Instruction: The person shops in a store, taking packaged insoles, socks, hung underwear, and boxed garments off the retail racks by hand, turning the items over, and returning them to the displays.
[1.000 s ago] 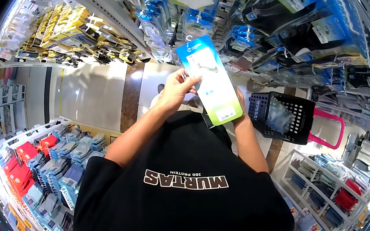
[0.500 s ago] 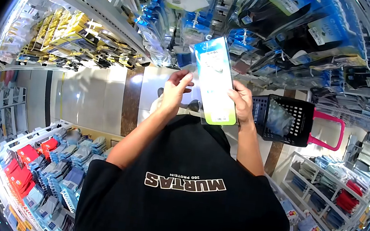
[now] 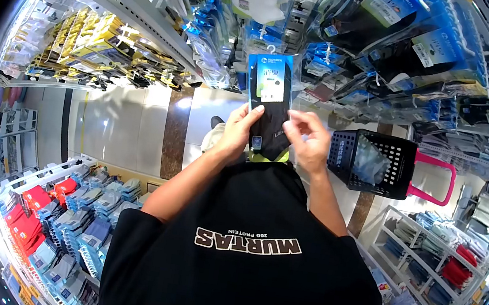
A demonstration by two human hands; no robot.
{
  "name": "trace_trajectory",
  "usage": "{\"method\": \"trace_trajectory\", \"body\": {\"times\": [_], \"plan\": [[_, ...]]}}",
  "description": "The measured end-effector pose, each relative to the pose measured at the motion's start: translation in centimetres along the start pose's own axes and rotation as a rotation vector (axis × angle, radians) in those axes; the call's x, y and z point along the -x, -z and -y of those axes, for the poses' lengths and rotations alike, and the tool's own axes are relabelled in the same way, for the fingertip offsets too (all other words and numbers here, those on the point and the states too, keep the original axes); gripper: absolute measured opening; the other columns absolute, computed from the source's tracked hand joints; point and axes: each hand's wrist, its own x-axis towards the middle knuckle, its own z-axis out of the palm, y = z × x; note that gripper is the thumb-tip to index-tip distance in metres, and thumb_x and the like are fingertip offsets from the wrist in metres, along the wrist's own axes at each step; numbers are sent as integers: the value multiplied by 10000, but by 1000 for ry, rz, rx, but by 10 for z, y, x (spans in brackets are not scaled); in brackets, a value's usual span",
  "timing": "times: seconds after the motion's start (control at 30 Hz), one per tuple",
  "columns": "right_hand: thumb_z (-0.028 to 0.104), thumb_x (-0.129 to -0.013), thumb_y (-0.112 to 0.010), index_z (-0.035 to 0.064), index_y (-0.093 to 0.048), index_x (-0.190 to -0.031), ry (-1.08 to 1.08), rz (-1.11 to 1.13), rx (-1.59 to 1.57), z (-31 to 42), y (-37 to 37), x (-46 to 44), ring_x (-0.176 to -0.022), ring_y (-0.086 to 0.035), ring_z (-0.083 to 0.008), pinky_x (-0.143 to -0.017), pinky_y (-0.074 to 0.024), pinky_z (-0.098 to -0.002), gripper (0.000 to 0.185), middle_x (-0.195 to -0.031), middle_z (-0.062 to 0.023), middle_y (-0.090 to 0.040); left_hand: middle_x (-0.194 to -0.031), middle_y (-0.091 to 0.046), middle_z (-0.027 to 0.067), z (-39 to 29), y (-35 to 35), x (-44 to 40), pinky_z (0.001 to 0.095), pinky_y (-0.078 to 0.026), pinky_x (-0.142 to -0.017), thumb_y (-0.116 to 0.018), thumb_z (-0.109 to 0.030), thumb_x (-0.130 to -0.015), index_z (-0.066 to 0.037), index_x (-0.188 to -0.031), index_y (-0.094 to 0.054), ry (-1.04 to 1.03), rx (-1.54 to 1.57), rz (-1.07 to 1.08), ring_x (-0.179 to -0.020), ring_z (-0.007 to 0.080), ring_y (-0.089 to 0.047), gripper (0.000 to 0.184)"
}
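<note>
A pack of black socks [image 3: 270,122] with a blue header card and clear hook is upright in front of my chest, its front facing me. My left hand [image 3: 239,128] grips its left edge, thumb on the front and the other fingers mostly hidden behind. My right hand [image 3: 309,139] is at the right edge, fingers bent and apart; whether its fingertips touch the plastic is hard to see. Beyond the pack, similar hanging packs [image 3: 377,9] in blue and black fill the rack.
A black basket [image 3: 383,164] with a pink handle [image 3: 452,180] stands on the floor to my right, a clear pack inside. Yellow-carded packs [image 3: 101,41] hang at the left. Bins of folded red and blue goods [image 3: 72,216] are behind left; white shelving [image 3: 423,250] is behind right.
The pack has been turned over, from its white-green back to the front with the black socks. My left hand has taken hold of it; my right hand has loosened from its edge.
</note>
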Motion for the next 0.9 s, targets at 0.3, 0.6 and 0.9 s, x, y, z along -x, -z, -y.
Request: {"method": "trace_trajectory", "body": {"times": [0.3, 0.6, 0.9], "plan": [[96, -865, -729, 14, -602, -1018, -387, 140, -437, -23, 15, -13, -770, -596, -58, -649, -477, -214, 215, -877, -4, -648, -1054, -660, 35, -1, -1, 4, 255, -474, -841, -556, -218, -991, 11, -1158, -589, 68, -125, 135, -945, 84, -599, 286], [126, -871, -736, 45, -658, -920, 45, -354, -284, 13, 83, -67, -717, -505, -24, -647, -403, -197, 123, -820, 37, -610, -1099, -659, 111, 11, 16, 0, 307, -485, -839, -579, -273, -969, 0, -1132, -598, -87, -364, 18, -946, 174, -642, 318], [106, -885, -722, -4, -657, -1030, 250, -318, -249, 61, 94, -130, -745, -507, -33, -665, -401, -201, 193, -873, 30, -627, -1039, -671, 93, 18, 17, 10, 280, -500, -776, -569, -246, -985, 0, -1088, -618, 28, -334, 111, -874, 137, -646, 271]]}}
